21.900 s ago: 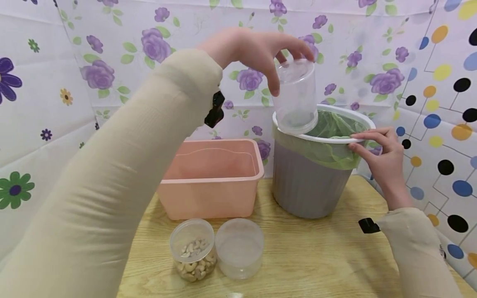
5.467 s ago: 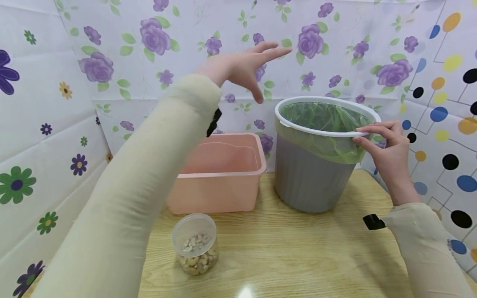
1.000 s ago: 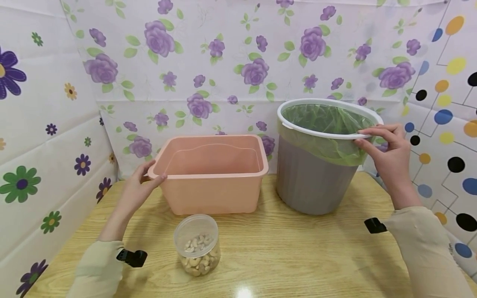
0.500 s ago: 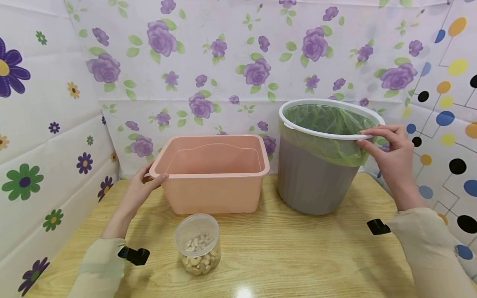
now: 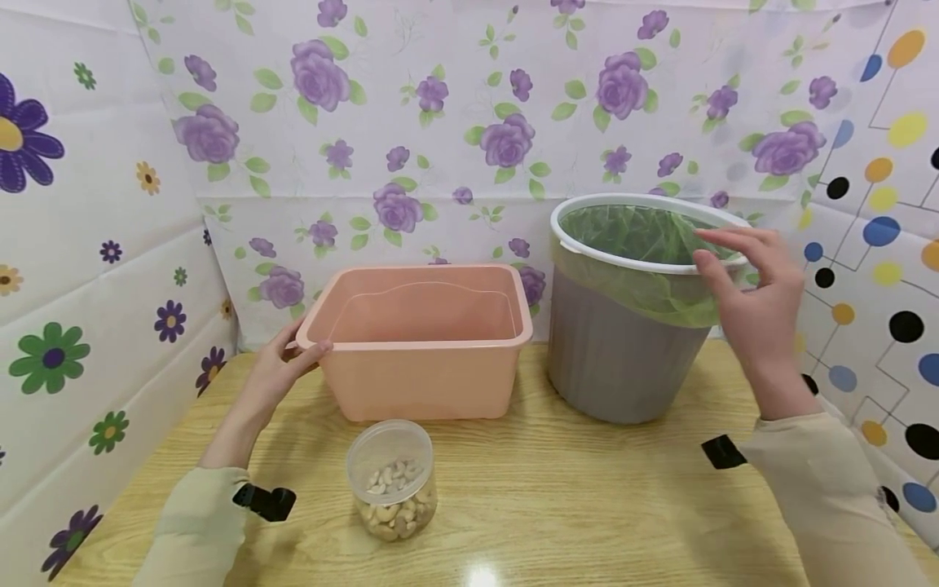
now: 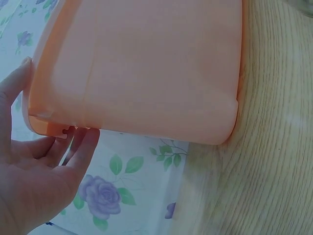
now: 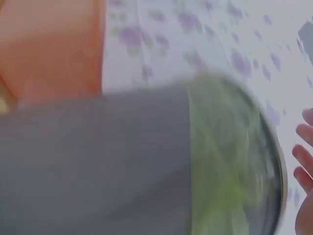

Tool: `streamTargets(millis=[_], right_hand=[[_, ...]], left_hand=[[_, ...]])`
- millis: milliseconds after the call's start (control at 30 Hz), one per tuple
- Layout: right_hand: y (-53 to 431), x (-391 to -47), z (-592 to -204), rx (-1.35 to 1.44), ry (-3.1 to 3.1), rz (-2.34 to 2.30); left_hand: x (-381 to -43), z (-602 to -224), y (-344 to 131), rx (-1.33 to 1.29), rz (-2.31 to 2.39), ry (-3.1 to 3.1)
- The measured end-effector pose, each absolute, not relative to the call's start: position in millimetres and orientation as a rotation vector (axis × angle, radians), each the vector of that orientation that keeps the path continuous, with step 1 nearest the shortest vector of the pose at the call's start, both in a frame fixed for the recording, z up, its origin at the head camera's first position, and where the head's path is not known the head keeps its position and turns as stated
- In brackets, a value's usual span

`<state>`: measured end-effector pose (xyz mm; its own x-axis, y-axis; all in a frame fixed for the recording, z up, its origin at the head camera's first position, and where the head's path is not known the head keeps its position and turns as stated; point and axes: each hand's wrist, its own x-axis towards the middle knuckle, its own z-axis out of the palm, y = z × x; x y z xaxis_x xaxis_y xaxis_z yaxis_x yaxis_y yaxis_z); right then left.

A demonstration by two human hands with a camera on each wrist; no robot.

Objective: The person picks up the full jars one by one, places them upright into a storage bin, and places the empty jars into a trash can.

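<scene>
My left hand (image 5: pixel 271 379) grips the left end of a pink plastic tub (image 5: pixel 421 383), thumb at the front corner of the rim. In the left wrist view, the left hand's fingers (image 6: pixel 83 147) curl up beneath the tub's lip. My right hand (image 5: pixel 766 302) hovers at the right side of a grey trash can (image 5: pixel 623 342), its fingers spread and holding nothing. In the right wrist view those fingertips (image 7: pixel 302 129) stand apart from the can. A green bag liner (image 5: pixel 653 297) is folded over the can's mouth under a white ring (image 5: pixel 631 262).
A clear lidded jar of cashews (image 5: pixel 396 514) stands on the wooden table (image 5: pixel 557 505) in front of the tub. Flowered cloth (image 5: pixel 455 122) hangs behind, and a dotted cloth (image 5: pixel 880 326) borders the right side.
Earlier my left hand held a clear jar over the can; that jar and a second clear container are gone from sight. The left hand now holds the tub; the right has just released the can's rim.
</scene>
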<state>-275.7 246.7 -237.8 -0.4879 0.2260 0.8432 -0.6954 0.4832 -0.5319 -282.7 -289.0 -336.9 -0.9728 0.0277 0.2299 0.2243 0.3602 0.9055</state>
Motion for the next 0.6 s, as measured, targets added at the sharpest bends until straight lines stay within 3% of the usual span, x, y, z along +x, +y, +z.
streamTargets(millis=[600], right_hand=[[108.3, -274.3, -280.6, 1.103, -1.875, 0.923]], left_hand=[[-280.7, -334.1, -291.5, -0.219, -1.706, -2.458]])
